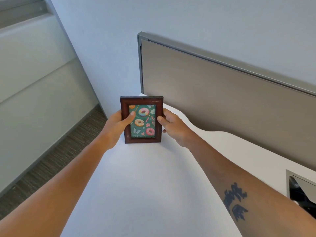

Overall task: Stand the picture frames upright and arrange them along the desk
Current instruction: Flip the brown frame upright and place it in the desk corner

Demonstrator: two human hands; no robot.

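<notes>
A small dark-brown picture frame [142,119] with a green doughnut print stands upright near the far end of the white desk [145,177], its bottom edge at the desk surface. My left hand [118,127] grips its left side, the thumb lying across the glass. On the other side my right hand [172,125] holds the right edge between thumb and fingers. The picture faces me. No other frame is in view.
A tan partition panel [222,100] with a grey rim runs along the desk's right side. A grey cable hatch [301,190] sits in the desk at the right edge. Carpeted floor [56,151] and a glass wall lie to the left, beyond the desk's edge.
</notes>
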